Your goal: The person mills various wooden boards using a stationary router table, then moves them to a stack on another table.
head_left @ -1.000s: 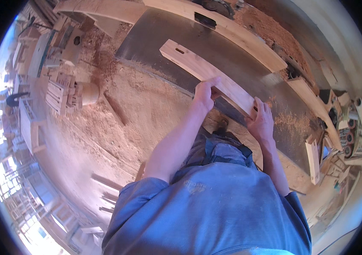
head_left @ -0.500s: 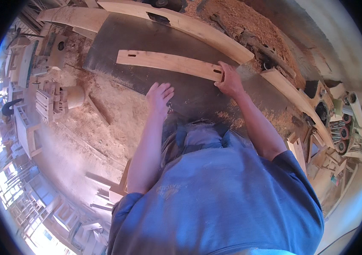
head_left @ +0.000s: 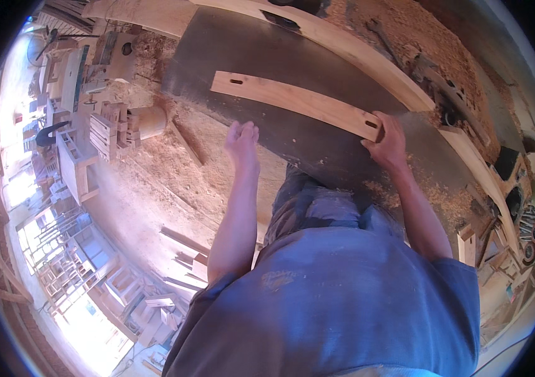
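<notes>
A slightly curved wooden slat (head_left: 299,100) with a dark slot near each end lies on a dark, flat machine table (head_left: 242,47). My right hand (head_left: 388,143) is closed round the slat's right end, thumb on the near edge and fingers on the far side. Off the table's near left edge, my left hand (head_left: 242,141) is held in the air, apart from the slat. Its fingers are curled in and slightly blurred, and nothing shows in them.
A long curved wooden piece (head_left: 355,53) runs along the table's far side, with heaped wood shavings (head_left: 418,38) behind it. Another curved piece (head_left: 478,166) stands at the right. To the left are stacked slatted wooden parts (head_left: 113,135), a wooden bench frame (head_left: 74,160) and a sawdust-covered floor (head_left: 154,166).
My view has shifted, so the table and slat sit farther right. My left hand's fingers, spread before, are now curled in. The right hand keeps hold of the slat's end.
</notes>
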Available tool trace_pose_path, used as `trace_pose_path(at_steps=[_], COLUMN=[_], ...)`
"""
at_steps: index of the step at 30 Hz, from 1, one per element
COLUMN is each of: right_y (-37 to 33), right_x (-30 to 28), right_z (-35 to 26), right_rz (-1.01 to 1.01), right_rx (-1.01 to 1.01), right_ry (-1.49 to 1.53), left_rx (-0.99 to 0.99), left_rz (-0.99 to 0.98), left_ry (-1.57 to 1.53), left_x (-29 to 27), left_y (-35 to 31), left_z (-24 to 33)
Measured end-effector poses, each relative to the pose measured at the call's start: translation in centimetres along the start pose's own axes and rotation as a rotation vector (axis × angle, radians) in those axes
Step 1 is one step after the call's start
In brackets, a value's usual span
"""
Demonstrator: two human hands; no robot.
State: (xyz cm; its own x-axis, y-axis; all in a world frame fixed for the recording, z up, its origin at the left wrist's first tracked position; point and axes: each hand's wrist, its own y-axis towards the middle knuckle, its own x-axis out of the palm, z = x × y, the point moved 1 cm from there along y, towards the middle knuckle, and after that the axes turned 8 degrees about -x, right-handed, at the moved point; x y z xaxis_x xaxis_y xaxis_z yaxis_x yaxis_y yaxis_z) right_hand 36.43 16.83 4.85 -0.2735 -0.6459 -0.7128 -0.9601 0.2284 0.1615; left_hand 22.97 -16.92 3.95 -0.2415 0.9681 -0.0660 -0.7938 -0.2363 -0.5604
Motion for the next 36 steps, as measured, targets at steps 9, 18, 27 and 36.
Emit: trace_pose_path(at_steps=[9, 18, 27, 36], right_y=[4.7, 6.2, -7.8, -3.4], right_x=[1.7, 3.8, 2.9, 1.1], right_z=[-2.4, -1.5, -4.8, -3.4], right_rz=[0.321, 0.081, -0.119, 0.114], right_rx=[-0.297, -0.32, -0.354, -0.203], right_ry=[-0.31, -0.444, -0.156, -0.159], left_rx=[0.146, 0.305, 0.023, 0.267], left_rz=[0.128, 0.08, 0.355, 0.125], left_ry=[-0.054, 0.265, 0.226, 0.272], left_x=[1.1, 2.9, -12.2, -2.7], left_y=[14.8, 19.9, 5.6, 7.4], left_z=[8.1, 10.1, 0.9, 8.0])
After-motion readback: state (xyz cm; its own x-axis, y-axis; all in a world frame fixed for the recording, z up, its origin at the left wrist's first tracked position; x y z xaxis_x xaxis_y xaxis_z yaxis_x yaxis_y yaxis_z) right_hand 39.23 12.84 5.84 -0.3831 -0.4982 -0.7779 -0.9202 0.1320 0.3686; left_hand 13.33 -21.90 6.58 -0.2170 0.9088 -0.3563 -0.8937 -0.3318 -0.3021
